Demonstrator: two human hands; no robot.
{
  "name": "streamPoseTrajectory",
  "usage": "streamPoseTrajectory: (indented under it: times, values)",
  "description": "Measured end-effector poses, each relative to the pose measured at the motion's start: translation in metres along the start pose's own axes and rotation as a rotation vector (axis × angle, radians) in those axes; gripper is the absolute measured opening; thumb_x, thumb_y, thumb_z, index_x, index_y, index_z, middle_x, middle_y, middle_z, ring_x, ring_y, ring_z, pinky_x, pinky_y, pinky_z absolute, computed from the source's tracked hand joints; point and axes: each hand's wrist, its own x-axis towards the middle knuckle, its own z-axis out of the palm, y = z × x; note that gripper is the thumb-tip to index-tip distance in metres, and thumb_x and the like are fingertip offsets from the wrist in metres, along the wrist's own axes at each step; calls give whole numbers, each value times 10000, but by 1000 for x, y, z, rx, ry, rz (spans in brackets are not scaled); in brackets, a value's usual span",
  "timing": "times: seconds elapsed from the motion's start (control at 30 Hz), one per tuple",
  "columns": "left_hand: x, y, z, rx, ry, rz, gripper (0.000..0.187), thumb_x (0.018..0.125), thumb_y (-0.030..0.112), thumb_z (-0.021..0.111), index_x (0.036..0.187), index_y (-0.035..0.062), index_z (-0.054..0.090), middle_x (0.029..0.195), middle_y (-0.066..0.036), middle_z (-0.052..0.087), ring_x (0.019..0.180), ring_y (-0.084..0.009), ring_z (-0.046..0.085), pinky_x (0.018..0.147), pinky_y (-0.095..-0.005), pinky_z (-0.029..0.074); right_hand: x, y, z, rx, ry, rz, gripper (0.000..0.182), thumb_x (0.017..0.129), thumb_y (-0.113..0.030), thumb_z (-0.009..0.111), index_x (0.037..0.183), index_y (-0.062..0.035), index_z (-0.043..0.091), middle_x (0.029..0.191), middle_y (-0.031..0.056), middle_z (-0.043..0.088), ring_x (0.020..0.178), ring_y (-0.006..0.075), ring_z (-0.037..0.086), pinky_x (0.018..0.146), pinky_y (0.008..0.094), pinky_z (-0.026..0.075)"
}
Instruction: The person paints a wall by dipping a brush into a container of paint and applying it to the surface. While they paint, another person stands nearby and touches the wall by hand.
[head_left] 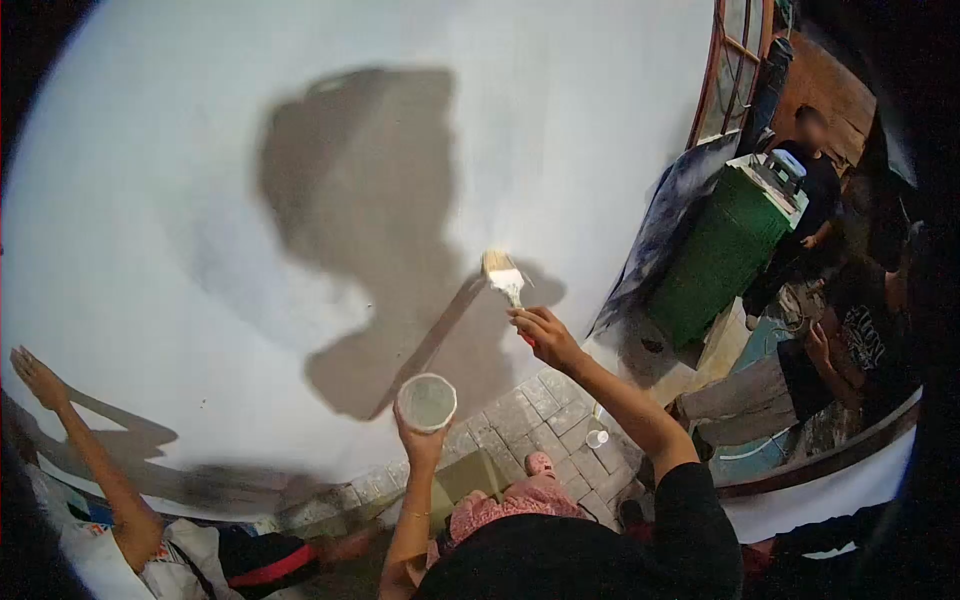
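Note:
My right hand (545,335) is closed around the handle of a paintbrush (505,280), whose pale bristles point up at the white wall (560,130). The bristle tips overlap the wall in this view, beside the shadow of my head and arm. Lower and to the left, my left hand (420,440) holds up a round white tub (427,402) from beneath. Pale grey-white liquid shows inside the tub. Most of my left fingers are hidden behind it.
At far left another person's hand (40,378) reaches toward the wall. A green cabinet (720,250) stands at right, with people beyond it, one seated. Below lie grey paving blocks (520,420) with a small white cup (597,438).

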Motion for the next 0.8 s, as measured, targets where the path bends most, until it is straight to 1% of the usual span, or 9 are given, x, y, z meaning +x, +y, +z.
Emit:
streamPoseTrajectory:
  times: [0.1,0.23,0.33,0.43,0.47,0.53,0.57,0.73,0.8]
  values:
    - [17,9,32,49,3,101,969,534,66,872,1347,51,346,1290,-158,462,1208,-304,448,1015,-427,368,-16,9,-14,201,119,286,198,846,10,597,1042,-11,576,1054,141,625,891,301,627,777,339,523]
    - [38,31,74,132,-45,95,964,550,93,854,1361,52,335,1312,-159,448,1241,-324,412,1060,-455,294,-5,-26,-68,245,419,286,99,915,31,478,1012,48,491,928,176,622,735,219,629,651,308,528]
    - [43,41,106,84,-92,231,894,602,116,800,1369,84,342,1353,-133,422,1282,-348,362,1105,-557,102,3,-44,-97,332,480,178,109,953,-7,407,1032,67,410,860,167,609,641,184,606,570,287,520]
    - [46,38,147,290,-120,227,895,600,108,796,1373,101,346,1366,-120,407,1300,-333,346,1096,-593,54,-12,-37,-90,319,420,258,177,894,-24,540,1024,34,435,831,142,637,682,187,650,616,286,544]
    - [43,40,158,306,-59,435,882,603,110,794,1368,107,356,1372,-107,399,1316,-300,334,1098,-592,40,-14,-30,-87,335,380,261,195,876,-23,570,1024,23,452,843,136,647,682,190,655,608,289,541]
    - [38,61,176,359,-85,352,836,660,179,773,1372,96,344,1367,-125,402,1307,-308,346,1098,-582,39,-17,-25,-92,314,208,318,289,836,-2,631,1046,-9,432,885,143,665,747,191,667,609,287,541]
    - [37,68,187,406,-124,272,799,716,247,752,1375,84,331,1361,-143,405,1298,-315,357,1098,-572,39,-15,-20,-94,270,203,311,275,820,20,637,1031,-23,465,905,127,677,746,176,669,628,281,538]
    - [23,58,224,287,-21,294,808,652,298,809,1325,112,402,1318,-89,462,1278,-281,390,1089,-581,51,-28,9,-88,371,11,520,269,836,43,610,1045,-16,452,919,133,670,794,206,677,663,292,540]
    - [30,58,226,309,-45,213,819,641,305,816,1323,111,407,1313,-95,465,1263,-289,402,1087,-581,70,-25,17,-100,421,68,419,285,842,49,597,1065,-15,431,947,144,662,803,209,676,671,293,541]
